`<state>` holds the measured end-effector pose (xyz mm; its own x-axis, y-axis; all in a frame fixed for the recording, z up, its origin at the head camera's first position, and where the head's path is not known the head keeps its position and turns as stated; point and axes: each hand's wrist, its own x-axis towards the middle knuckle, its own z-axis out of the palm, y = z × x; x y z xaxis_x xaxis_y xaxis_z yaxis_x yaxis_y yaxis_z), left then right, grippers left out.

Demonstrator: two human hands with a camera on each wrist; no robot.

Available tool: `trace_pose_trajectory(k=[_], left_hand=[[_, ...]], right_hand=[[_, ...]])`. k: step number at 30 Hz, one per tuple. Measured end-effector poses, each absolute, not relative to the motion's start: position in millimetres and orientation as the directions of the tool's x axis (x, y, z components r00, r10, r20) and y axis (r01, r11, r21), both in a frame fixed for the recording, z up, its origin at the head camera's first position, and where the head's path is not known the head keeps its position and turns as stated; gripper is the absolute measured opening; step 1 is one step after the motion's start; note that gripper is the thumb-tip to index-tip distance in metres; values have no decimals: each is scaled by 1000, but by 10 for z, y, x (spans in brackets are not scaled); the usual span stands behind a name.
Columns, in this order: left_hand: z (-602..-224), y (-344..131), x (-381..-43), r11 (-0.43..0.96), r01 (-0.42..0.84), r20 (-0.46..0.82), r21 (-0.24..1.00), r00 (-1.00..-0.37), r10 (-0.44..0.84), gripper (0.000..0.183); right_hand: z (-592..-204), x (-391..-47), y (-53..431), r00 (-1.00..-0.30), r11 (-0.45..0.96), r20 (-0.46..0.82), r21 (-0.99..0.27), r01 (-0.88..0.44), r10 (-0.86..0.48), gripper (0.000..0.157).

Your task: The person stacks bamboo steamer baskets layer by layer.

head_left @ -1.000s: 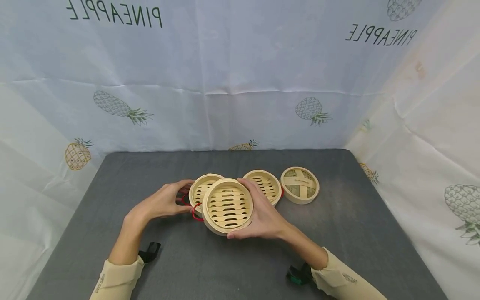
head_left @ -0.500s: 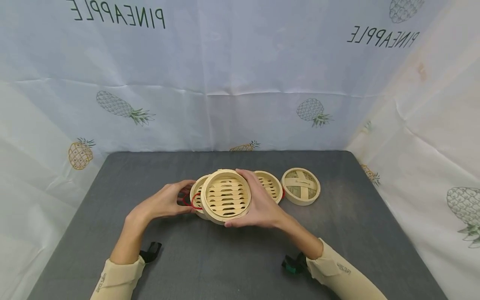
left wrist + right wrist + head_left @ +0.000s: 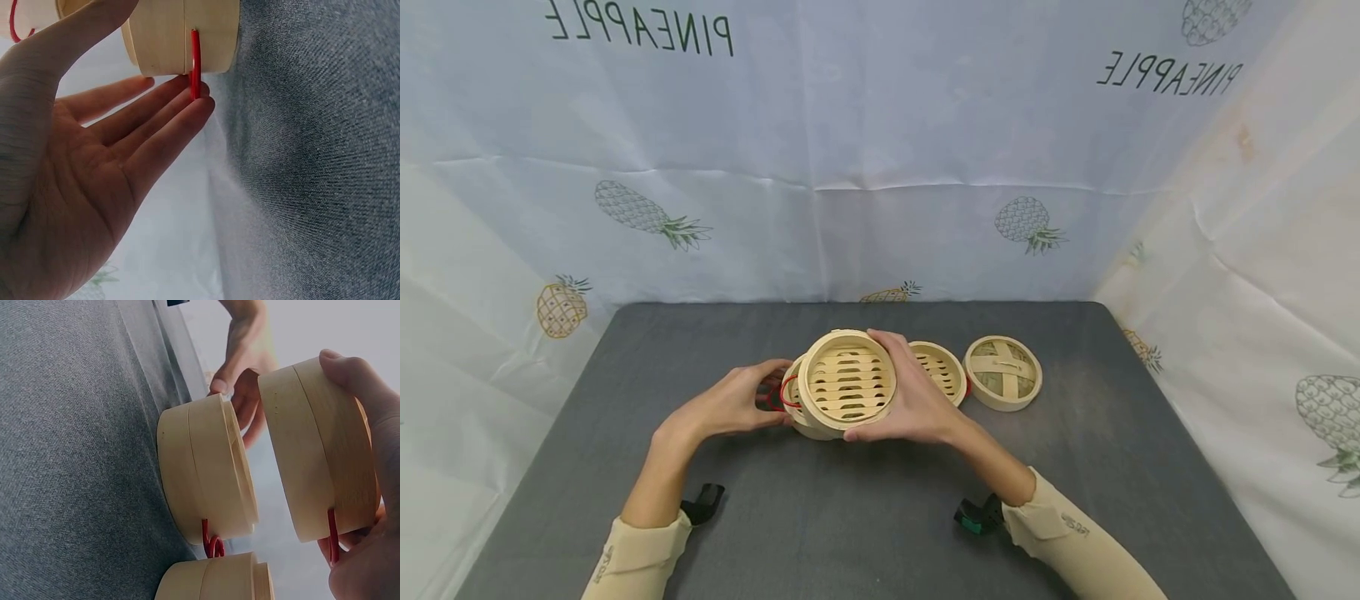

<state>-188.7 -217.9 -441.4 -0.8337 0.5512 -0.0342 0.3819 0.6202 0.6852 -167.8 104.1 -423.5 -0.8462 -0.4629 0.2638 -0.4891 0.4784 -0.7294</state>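
My right hand (image 3: 913,400) grips a bamboo steamer basket (image 3: 850,379) by its right side, thumb at the front and fingers at the back. That basket is raised and tilted, with a slatted floor and red side loops. Below it, a second steamer basket (image 3: 811,427) sits on the table, partly covered in the head view. In the right wrist view a gap separates the raised basket (image 3: 312,450) from the lower basket (image 3: 200,472). My left hand (image 3: 730,404) holds the lower basket's left side between thumb and fingers, beside its red loop (image 3: 196,65).
A third steamer basket (image 3: 942,367) stands to the right, partly behind my right hand. Beside it lies a round woven lid (image 3: 1003,372) with crossed bands. The dark grey table (image 3: 865,533) meets a pineapple-print curtain (image 3: 880,233) at its back edge.
My right hand has carried its basket away from me and slightly left, so it covers more of the lower basket. My left hand keeps its place.
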Motion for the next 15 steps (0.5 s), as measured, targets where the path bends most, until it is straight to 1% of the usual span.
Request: trace_pose_trajectory(k=[15], left_hand=[[-4391,-2175,-1887,616,375,-44,693,-830,555,85]], right_hand=[[-4287,-1784,931,-855,493,265,-724,-482,-447,134]])
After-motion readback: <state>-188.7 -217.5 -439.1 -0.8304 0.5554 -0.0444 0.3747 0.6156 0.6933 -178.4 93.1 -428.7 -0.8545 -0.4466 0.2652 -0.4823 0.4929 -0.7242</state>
